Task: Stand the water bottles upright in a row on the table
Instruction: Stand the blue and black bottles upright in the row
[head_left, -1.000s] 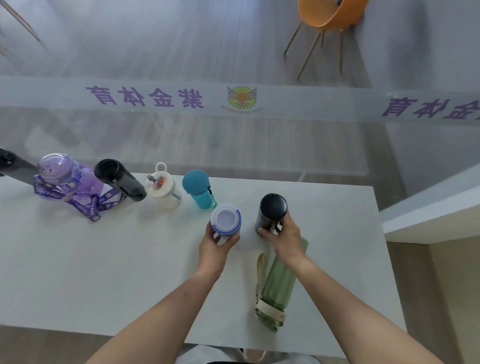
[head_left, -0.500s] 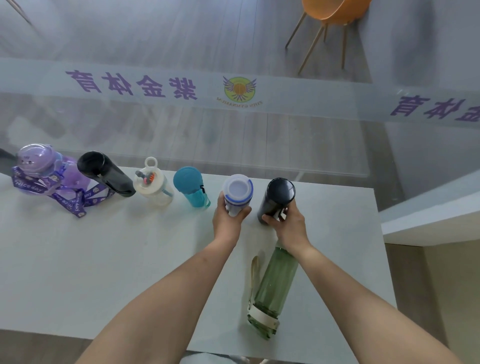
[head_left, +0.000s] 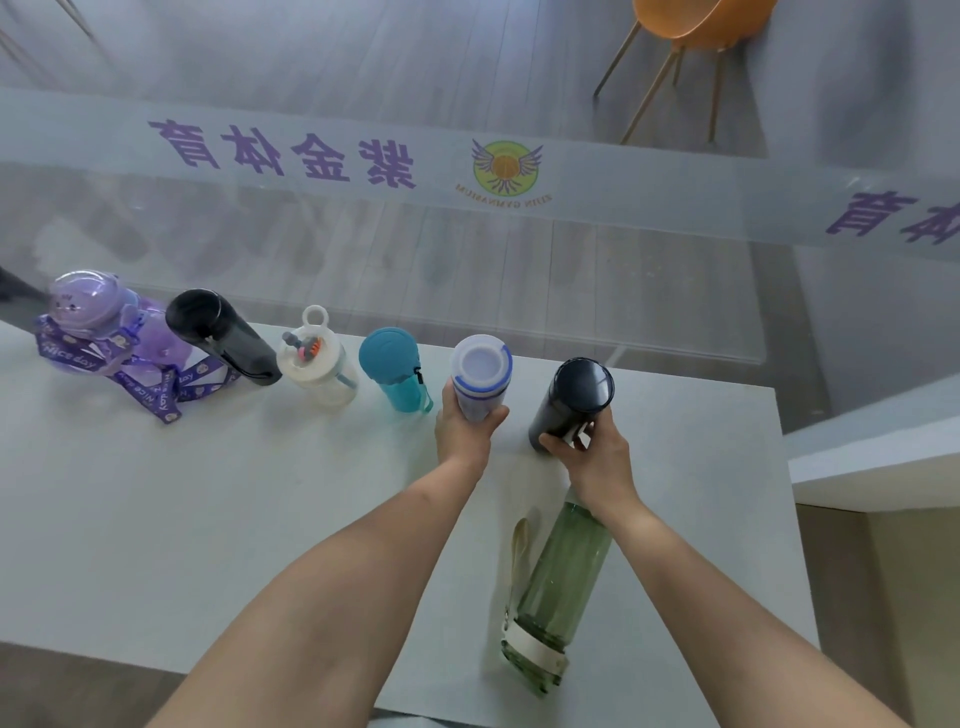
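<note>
Along the far edge of the white table (head_left: 208, 519) stand a purple bottle (head_left: 98, 317) with a printed strap, a black bottle (head_left: 223, 338), a white bottle (head_left: 317, 366) with a ring lid and a teal bottle (head_left: 395, 369). My left hand (head_left: 462, 426) grips a white bottle with blue rings (head_left: 480, 376), upright just right of the teal one. My right hand (head_left: 587, 452) grips a dark bottle (head_left: 571, 400), upright beside it. A green translucent bottle (head_left: 556, 597) lies on its side under my right forearm.
A glass wall with purple lettering (head_left: 291, 156) runs right behind the table's far edge. An orange chair (head_left: 691, 26) stands beyond it. A white ledge (head_left: 872, 457) is to the right of the table.
Both hands have pushed their bottles away from me, to the far edge and in line with the others. The green bottle has stayed where it lay.
</note>
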